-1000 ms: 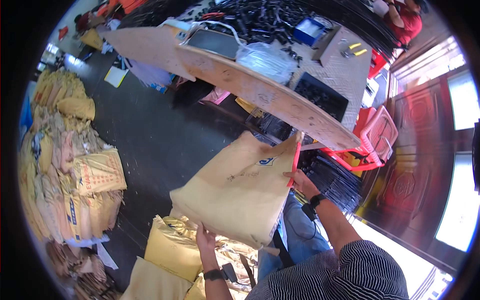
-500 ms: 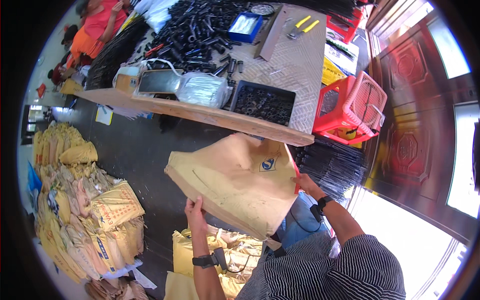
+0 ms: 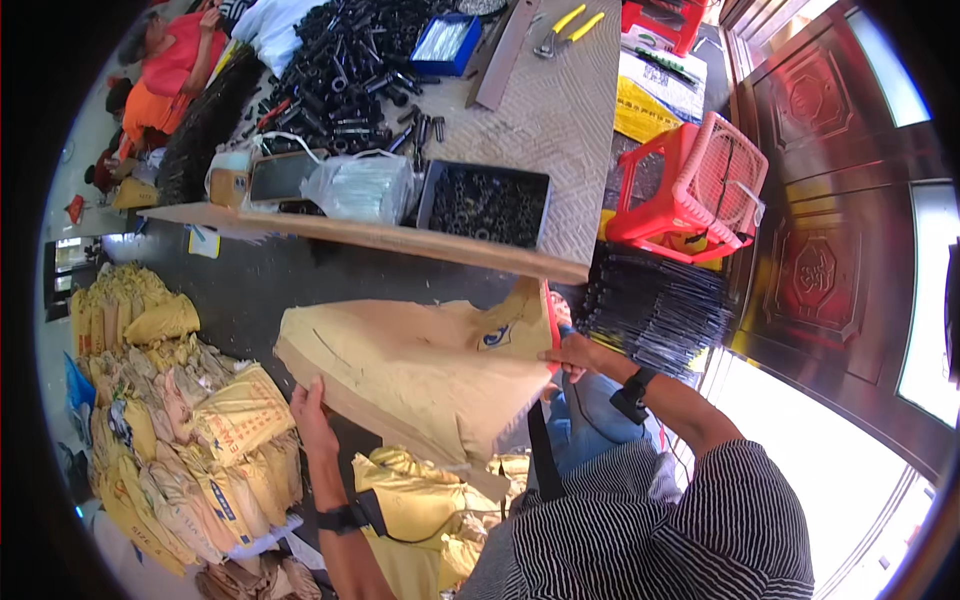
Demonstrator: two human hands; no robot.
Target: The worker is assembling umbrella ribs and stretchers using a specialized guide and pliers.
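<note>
Two hands on one sack: we log the right hand [image 3: 572,354] as pinching the red-trimmed edge [image 3: 553,328] of the tan sack [image 3: 385,345]. The left hand [image 3: 315,420] is at its lower left edge, thumb and fingers pointing up; we can't tell whether it grips or only props. The sack hangs in the air on the near side of the worktable [image 3: 565,125], its red-trimmed end just below the right end of the table's front edge. Change over the last second: we see the sack's trimmed end bent over, so the blue emblem [image 3: 493,338], facing up and whole half a second ago, now shows only partly. The rest is drawn out wider to the left along the table's near side, and the view has turned, too. We judge from this that the handling is mid-way, right hand anchoring, left hand steadying, nothing set down yet. For context, we note piled sacks [image 3: 215,500] to the left of and nearer than the table, yellow sacks [image 3: 410,495] on its near side under the held one, and a red stool [image 3: 675,180] to its right.
</note>
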